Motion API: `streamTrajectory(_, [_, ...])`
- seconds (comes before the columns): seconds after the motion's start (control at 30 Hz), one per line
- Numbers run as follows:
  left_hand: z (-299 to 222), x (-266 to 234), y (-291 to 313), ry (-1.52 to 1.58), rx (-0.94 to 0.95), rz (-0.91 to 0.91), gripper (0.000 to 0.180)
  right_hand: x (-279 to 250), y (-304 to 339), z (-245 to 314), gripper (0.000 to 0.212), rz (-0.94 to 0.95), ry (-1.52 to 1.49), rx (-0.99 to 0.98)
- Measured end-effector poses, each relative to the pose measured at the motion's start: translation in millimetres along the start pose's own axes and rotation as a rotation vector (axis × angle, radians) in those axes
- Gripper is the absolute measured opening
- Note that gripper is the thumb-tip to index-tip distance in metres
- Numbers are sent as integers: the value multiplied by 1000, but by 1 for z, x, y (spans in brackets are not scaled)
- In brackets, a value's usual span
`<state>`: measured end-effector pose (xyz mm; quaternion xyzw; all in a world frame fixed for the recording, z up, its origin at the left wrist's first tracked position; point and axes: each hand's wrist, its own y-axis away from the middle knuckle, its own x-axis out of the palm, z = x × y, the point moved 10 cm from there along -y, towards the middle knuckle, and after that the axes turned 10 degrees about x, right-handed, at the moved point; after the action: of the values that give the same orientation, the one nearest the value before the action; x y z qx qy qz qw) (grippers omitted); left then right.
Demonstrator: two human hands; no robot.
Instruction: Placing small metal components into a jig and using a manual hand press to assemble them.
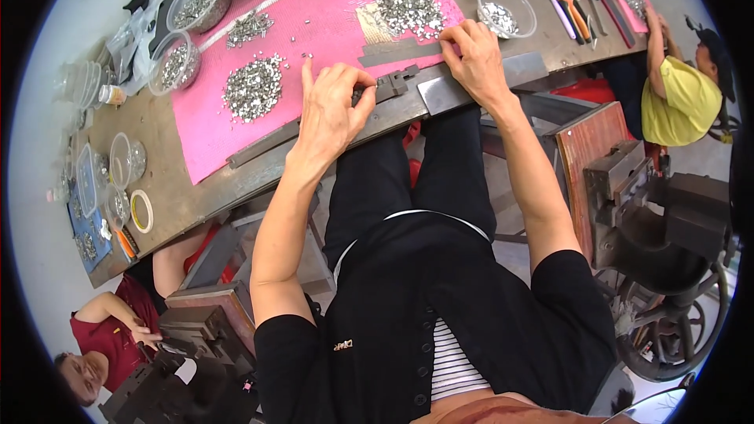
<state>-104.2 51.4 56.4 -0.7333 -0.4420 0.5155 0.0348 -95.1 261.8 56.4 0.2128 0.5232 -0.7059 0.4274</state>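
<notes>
At the front edge of the bench, my left hand (pixel 331 104) bends over the left end of a small dark metal fixture (pixel 395 84). Its thumb and forefinger curl together there, while another finger sticks out. What they pinch is hidden. Farther right, my right hand (pixel 477 61) has its fingers closed and pointing down beside a flat grey metal bar (pixel 400 53). Anything in those fingertips is too small to make out. A heap of small silvery metal pieces (pixel 408 8) lies beyond my hands, and another heap (pixel 253 89) lies left of my left hand.
A pink mat (pixel 200 137) covers the bench. Clear tubs of metal pieces stand at the left (pixel 174 63) and right (pixel 506 12). Pliers (pixel 580 16) lie far right. One co-worker in yellow (pixel 683 102) sits right, another in dark red (pixel 118 322) lower left, beside heavy machines (pixel 660 212).
</notes>
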Motion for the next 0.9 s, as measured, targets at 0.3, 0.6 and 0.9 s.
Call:
streamTrajectory(0.3, [-5,4,2,-76,1,23,9,-5,4,-18,9,46,-167,88])
streamTrajectory(0.6, [-5,-34,30,-58,-67,-386,18,-2,-2,-9,7,46,-32,2])
streamTrajectory(0.9, [-2,-34,52,-114,-14,-526,24,12,8,85,15,234,-368,-288])
